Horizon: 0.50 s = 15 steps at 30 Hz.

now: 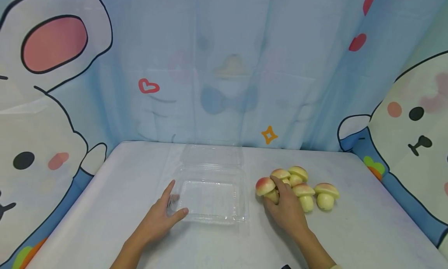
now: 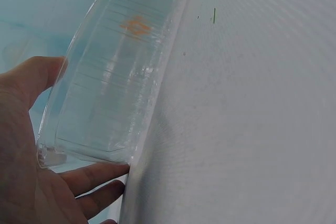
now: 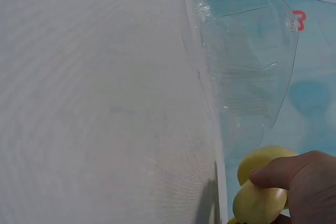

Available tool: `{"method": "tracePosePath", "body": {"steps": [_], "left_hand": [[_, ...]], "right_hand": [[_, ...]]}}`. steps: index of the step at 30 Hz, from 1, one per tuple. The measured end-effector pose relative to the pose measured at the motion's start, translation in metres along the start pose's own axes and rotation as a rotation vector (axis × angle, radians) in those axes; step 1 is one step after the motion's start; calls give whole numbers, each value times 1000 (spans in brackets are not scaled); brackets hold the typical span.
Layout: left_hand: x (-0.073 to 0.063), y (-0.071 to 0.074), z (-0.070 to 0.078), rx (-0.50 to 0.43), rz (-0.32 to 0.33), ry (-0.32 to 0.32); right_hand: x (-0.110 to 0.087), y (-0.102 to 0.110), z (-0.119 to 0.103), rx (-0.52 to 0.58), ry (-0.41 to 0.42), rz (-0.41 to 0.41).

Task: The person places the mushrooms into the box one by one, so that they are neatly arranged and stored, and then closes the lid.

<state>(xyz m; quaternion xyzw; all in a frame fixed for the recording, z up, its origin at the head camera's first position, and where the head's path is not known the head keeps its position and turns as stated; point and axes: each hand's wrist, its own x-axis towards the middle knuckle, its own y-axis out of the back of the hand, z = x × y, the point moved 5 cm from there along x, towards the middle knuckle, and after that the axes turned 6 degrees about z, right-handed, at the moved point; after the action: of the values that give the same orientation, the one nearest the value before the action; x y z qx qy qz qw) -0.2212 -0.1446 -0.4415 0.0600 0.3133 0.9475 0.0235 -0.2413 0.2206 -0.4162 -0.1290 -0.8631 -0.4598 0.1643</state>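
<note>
A clear plastic clamshell box (image 1: 210, 218) lies with its lid folded back, away from the person. At its left side is my left hand (image 1: 159, 220), thumb and fingers spread, the thumb right at the rim in the left wrist view. My right hand (image 1: 287, 208) grips a mushroom-shaped piece (image 1: 265, 186) with a pinkish cap and pale yellow-green stem, at the left of a cluster. In the right wrist view the thumb presses on the held piece's rounded stem (image 3: 257, 203). Several similar mushroom-shaped pieces (image 1: 325, 195) stand close about that hand, some partly hidden by its fingers.
A white cloth covers the table (image 1: 224, 247). Behind it hangs a blue curtain (image 1: 297, 86) with cartoon animals and small hearts. A small dark object (image 1: 286, 266) shows at the bottom edge of the head view.
</note>
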Motion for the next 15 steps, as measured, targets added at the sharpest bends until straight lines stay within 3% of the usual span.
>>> {"method": "tracePosePath", "body": {"steps": [8, 15], "left_hand": [[0, 0, 1, -4, -1, 8], [0, 0, 1, -1, 0, 9]], "right_hand": [[1, 7, -10, 66, 53, 117], [3, 6, -13, 85, 47, 128]]}}
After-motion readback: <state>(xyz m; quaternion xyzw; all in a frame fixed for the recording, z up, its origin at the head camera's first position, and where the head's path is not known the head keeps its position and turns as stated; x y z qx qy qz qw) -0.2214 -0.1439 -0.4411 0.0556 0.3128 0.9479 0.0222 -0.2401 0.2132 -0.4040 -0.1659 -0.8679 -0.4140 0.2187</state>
